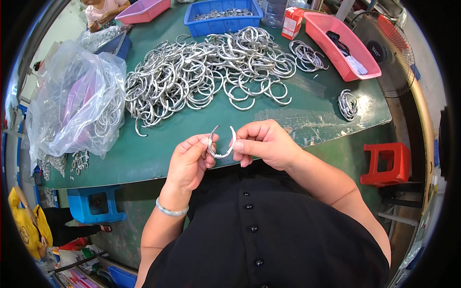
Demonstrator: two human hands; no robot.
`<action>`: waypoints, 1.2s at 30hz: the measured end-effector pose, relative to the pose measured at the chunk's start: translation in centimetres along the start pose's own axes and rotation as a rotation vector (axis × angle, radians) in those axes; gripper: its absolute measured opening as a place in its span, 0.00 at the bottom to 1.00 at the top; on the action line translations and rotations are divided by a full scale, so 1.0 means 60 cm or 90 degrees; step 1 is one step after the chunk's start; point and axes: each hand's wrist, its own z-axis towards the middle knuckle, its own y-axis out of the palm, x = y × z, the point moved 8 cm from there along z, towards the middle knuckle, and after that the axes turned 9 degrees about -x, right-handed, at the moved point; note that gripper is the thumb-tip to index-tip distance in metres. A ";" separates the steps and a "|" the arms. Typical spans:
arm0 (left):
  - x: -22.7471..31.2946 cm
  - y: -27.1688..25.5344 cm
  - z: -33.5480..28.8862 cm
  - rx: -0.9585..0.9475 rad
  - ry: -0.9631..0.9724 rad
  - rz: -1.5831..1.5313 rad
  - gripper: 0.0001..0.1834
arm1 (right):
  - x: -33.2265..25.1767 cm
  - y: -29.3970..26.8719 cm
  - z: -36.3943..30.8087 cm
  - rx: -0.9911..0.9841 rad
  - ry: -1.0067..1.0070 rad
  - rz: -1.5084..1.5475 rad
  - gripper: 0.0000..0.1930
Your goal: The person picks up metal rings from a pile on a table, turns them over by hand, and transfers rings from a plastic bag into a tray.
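Head view shows two bare hands holding one thin, silvery ring (220, 156) just over the near edge of a green table (163, 151). It is shaped like a letter C, with its gap at the top. The left hand (188, 161) pinches one side of it between thumb and fingers, and the other fingers curl in. The right hand (264, 145) pinches the other side the same way, thumb on top and fingers bent under. The hands are near each other but not touching.

Past the hands sits a big, messy pile (192, 77) of the same kind of curved, shiny metal pieces, all hooked over each other. A small round bundle (342, 103) of them lies off to the right. On the left is a crinkly, see-through plastic bag (62, 110). At the back stand a blue plastic tub (225, 26) with little metal bits in it, a red and white box (292, 23), and a pink basket (331, 50) full of tiny holes. A smooth, pale bangle (171, 211) goes around the left wrist.
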 end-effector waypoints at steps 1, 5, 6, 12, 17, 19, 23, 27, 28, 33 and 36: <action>-0.001 0.001 0.000 -0.004 -0.002 -0.007 0.08 | 0.000 0.001 0.000 0.000 0.000 0.001 0.06; -0.004 -0.001 0.000 -0.016 -0.002 -0.014 0.09 | 0.000 0.004 0.001 -0.010 -0.003 -0.002 0.06; -0.005 -0.001 0.001 -0.022 -0.004 -0.016 0.09 | -0.001 0.006 0.001 -0.014 -0.004 -0.003 0.06; -0.010 0.002 0.001 -0.040 -0.016 -0.026 0.09 | -0.003 0.008 0.001 -0.010 -0.001 -0.006 0.07; -0.013 0.004 0.002 -0.041 -0.025 -0.018 0.09 | -0.005 0.012 0.001 -0.012 -0.002 -0.011 0.08; -0.012 0.003 0.002 -0.029 -0.020 0.000 0.09 | -0.006 0.012 0.001 -0.012 -0.003 -0.010 0.08; -0.012 0.000 0.003 -0.010 -0.017 0.041 0.09 | -0.007 0.013 0.001 -0.009 -0.006 -0.024 0.08; -0.012 0.001 0.002 -0.011 -0.024 0.070 0.09 | -0.011 0.018 0.006 -0.016 -0.022 -0.056 0.08; -0.012 0.001 0.002 -0.012 -0.024 0.053 0.10 | -0.011 0.019 0.007 -0.019 -0.023 -0.055 0.08; -0.012 0.002 0.001 -0.044 -0.034 -0.033 0.11 | -0.036 -0.014 0.010 0.039 -0.105 -0.193 0.07; -0.009 -0.001 -0.001 -0.070 -0.031 -0.062 0.11 | -0.043 -0.045 0.014 0.125 -0.125 -0.279 0.06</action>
